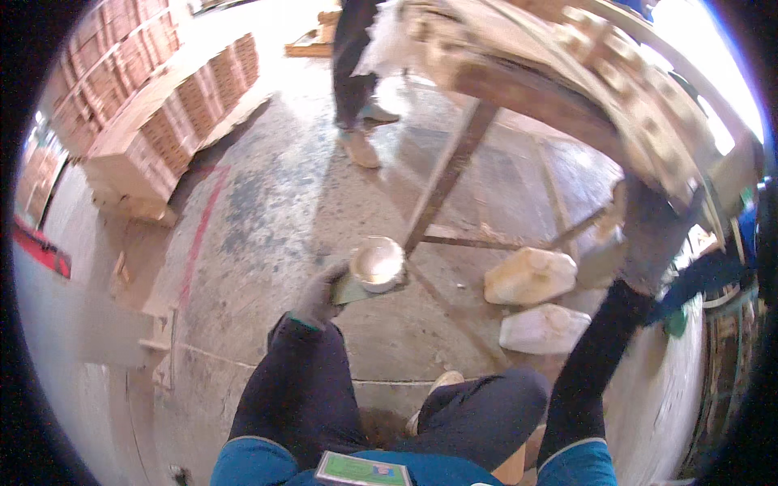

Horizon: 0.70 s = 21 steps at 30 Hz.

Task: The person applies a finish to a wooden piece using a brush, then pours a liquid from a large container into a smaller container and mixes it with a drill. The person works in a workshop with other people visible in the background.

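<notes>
My left hand, in a grey glove, is closed on a small round tub with whitish contents, held over the floor in front of my knees. A flat greenish piece shows under the tub, against my fingers. My right hand, also gloved in grey, is raised at the right beside the wooden table. Motion smears its fingers, and whether it holds anything cannot be made out. Close by lie blurred pale wooden pieces along the table's right edge.
Two whitish plastic jugs lie on the floor below the table, near its slanting leg. Another person stands beyond the table. Stacked cartons stand at the left, near a red floor line.
</notes>
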{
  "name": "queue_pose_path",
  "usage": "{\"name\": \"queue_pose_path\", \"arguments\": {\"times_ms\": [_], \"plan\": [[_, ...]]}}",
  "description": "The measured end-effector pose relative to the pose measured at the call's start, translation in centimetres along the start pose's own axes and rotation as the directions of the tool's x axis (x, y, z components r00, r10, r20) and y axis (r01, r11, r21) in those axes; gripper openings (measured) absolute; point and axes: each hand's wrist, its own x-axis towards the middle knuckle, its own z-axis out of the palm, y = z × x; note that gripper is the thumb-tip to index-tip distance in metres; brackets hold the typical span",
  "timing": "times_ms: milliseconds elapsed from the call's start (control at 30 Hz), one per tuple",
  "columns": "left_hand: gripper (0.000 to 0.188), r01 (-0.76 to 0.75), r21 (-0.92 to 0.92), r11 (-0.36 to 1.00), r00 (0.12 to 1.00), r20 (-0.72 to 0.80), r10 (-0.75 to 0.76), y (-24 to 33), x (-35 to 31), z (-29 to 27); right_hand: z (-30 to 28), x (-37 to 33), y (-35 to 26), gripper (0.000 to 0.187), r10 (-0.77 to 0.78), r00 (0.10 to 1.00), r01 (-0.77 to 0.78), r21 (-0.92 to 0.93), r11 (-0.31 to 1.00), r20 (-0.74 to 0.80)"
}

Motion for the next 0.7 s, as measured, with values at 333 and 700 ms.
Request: {"name": "queue_pose_path", "arguments": {"times_ms": [333, 700], "plan": [[0.029, 0.061, -0.35, 0.935, 0.998, 0.003, -0.064, 0.2, 2.3, 0.6, -9.3, 2.6, 1.8, 0.059, 0.244, 0.964, -0.263, -0.222, 0.939, -0.108], [0.031, 0.074, -0.467, 0.881, 0.981, -0.125, -0.148, 1.5, -8.5, 3.5, -13.0, -1.9, -1.6, 0.055, 0.543, 0.666, -0.665, -0.738, 0.12, -0.512]]}}
